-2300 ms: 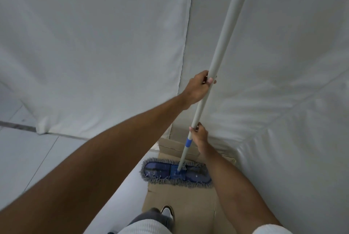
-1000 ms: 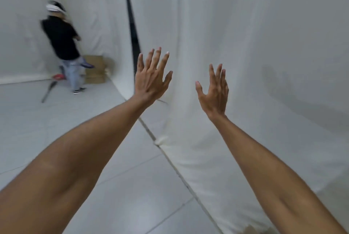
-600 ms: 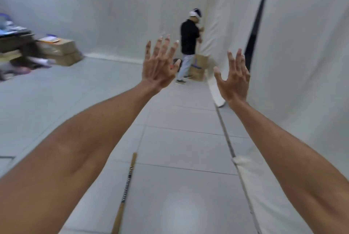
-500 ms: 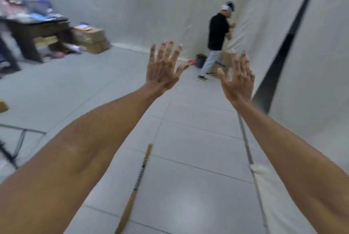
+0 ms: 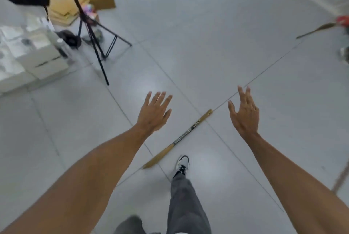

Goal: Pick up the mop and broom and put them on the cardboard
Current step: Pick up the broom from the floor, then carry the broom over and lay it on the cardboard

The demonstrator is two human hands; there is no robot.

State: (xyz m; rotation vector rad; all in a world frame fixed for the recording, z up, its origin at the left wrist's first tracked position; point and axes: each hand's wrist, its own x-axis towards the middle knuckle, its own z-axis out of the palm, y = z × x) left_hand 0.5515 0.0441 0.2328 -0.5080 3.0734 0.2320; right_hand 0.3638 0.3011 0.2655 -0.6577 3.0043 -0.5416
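Note:
A wooden broom handle (image 5: 181,137) with a black-and-white patterned band lies diagonally on the grey tiled floor, just ahead of my right shoe (image 5: 182,164). No brush end shows on it. My left hand (image 5: 154,114) hovers open to the left of the handle, fingers spread and palm down. My right hand (image 5: 244,114) is open to the right of it. Both hands are above the floor and touch nothing. The mop is out of view.
A black tripod stand (image 5: 90,29) rises at the upper left beside stacked white boxes (image 5: 32,58) and flattened cardboard sheets (image 5: 66,9). At the far right edge lies another stick (image 5: 317,30) next to a red object (image 5: 342,20).
Both hands let go of the mop standing on the cardboard by the curtain. I turned away from it, and my view dropped to the floor with the wooden handle between my open hands.

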